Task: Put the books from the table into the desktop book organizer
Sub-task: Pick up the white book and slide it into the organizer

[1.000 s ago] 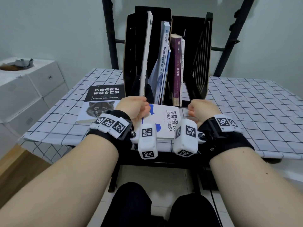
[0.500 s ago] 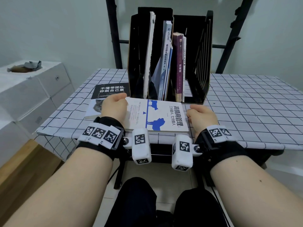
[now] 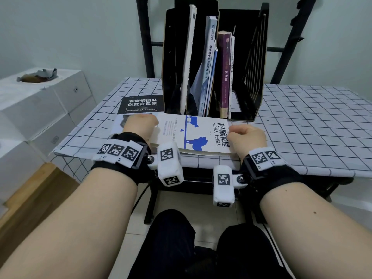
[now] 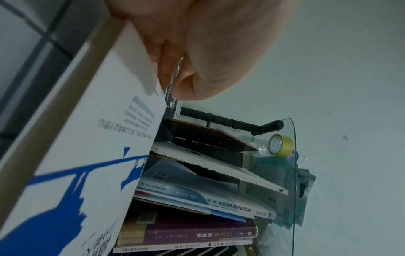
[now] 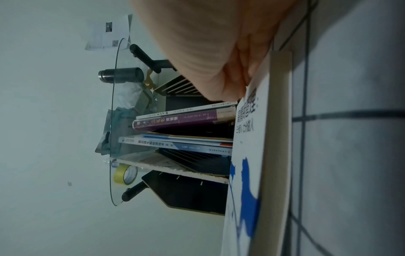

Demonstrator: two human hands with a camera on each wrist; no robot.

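A white book with blue figures [image 3: 193,133] lies flat near the table's front edge, just before the black organizer [image 3: 213,63]. My left hand [image 3: 141,125] grips its left edge and my right hand [image 3: 247,135] grips its right edge, fingers curled under. In the left wrist view the thumb [image 4: 197,69] pinches the white book [image 4: 92,155]. The right wrist view shows my fingers [image 5: 236,72] on the white book's [image 5: 247,155] corner. A black book with a wolf cover [image 3: 138,104] lies flat to the left, partly under my left hand. Several books [image 3: 217,67] stand upright in the organizer.
The checked tablecloth [image 3: 312,125] stretches bare to the right of the organizer. White boxes [image 3: 38,109] stand to the left of the table. A black metal frame [image 3: 289,37] rises behind, with a glass shelf carrying a yellow tape roll [image 4: 280,145].
Both hands have spread apart from the middle of the white book to its left and right edges. The book has turned into fuller view and come slightly toward me.
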